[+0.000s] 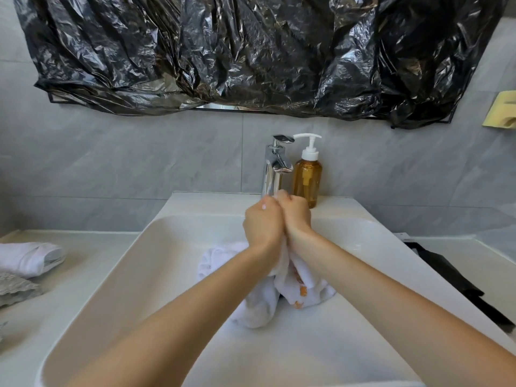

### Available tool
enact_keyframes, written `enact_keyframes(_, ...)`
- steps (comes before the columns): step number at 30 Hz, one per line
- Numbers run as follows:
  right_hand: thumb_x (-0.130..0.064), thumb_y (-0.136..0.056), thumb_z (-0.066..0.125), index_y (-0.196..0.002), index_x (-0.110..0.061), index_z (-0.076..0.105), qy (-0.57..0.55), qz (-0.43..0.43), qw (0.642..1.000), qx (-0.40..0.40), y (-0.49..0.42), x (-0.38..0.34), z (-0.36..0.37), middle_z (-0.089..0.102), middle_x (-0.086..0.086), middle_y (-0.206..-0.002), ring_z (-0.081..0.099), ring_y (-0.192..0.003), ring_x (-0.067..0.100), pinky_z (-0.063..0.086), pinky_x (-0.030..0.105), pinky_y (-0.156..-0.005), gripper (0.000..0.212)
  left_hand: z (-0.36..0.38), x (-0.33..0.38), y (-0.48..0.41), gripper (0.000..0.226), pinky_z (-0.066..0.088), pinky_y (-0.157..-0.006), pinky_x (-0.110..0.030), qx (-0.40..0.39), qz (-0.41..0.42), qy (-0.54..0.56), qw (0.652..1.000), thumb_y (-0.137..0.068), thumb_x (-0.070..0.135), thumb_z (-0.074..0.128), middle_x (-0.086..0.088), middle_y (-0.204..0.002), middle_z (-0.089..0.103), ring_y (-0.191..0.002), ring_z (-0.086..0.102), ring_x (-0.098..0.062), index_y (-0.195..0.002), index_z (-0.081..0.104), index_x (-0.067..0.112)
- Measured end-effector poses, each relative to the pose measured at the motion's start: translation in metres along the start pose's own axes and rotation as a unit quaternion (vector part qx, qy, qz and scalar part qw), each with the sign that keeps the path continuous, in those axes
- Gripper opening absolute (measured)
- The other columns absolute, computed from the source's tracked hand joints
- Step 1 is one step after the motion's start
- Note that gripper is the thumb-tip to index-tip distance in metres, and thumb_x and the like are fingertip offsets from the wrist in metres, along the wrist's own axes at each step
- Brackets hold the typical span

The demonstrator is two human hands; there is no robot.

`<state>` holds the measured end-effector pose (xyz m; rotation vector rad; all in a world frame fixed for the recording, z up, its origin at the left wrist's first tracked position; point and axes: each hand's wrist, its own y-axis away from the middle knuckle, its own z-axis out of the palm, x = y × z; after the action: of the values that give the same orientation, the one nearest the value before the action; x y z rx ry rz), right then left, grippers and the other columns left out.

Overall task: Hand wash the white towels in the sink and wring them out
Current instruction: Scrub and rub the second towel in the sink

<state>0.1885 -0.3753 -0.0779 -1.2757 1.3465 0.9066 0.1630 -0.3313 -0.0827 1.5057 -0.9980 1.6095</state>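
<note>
One black plastic sheet (251,51) hangs across the wall at twelve o'clock, above one white sink (139,275). One white towel (262,300) droops into the basin at centre; a second folded white cloth (28,258) lies on the counter at nine o'clock (whether it is a towel, I cannot tell). The left hand (264,223) and right hand (296,213), fists side by side, both grip the towel's upper end. One chrome tap (275,166) and one amber pump bottle (307,177) stand just beyond, against grey tiles.
</note>
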Motion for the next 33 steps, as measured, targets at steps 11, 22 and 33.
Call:
enact_keyframes(11, -0.025, -0.098, 0.039, -0.083, -0.005, 0.065, -0.007, -0.001, 0.999, 0.035, 0.001, -0.006, -0.017, 0.065, 0.015, -0.088, 0.058, -0.085, 0.031, 0.046, 0.033, -0.077, 0.036, 0.009, 0.007, 0.004, 0.035, 0.044, -0.067, -0.033, -0.052, -0.025, 0.056, 0.997, -0.098, 0.019, 0.041, -0.008, -0.069, 0.059, -0.068, 0.056, -0.025, -0.069, 0.057, 0.011)
enact_keyframes(22, -0.03, -0.1, 0.037, -0.065, -0.018, 0.052, 0.005, -0.011, 1.0, 0.004, 0.005, 0.004, -0.008, 0.056, 0.003, -0.071, 0.054, -0.074, 0.023, 0.041, 0.03, -0.071, 0.04, 0.002, 0.005, -0.016, 0.041, 0.034, -0.063, -0.034, -0.004, 0.034, -0.005, 0.999, -0.094, 0.013, 0.043, -0.004, -0.055, 0.042, -0.065, 0.039, -0.025, -0.054, 0.038, 0.013)
enact_keyframes(33, -0.033, -0.1, 0.037, -0.078, -0.013, 0.061, 0.067, -0.069, 0.994, -0.056, 0.013, 0.007, -0.006, 0.06, 0.007, -0.078, 0.055, -0.076, 0.022, 0.04, 0.029, -0.068, 0.038, -0.007, 0.007, -0.025, 0.036, 0.035, -0.064, -0.033, 0.033, -0.007, 0.016, 0.999, -0.093, 0.012, 0.043, -0.006, -0.06, 0.048, -0.061, 0.042, -0.024, -0.056, 0.044, 0.009)
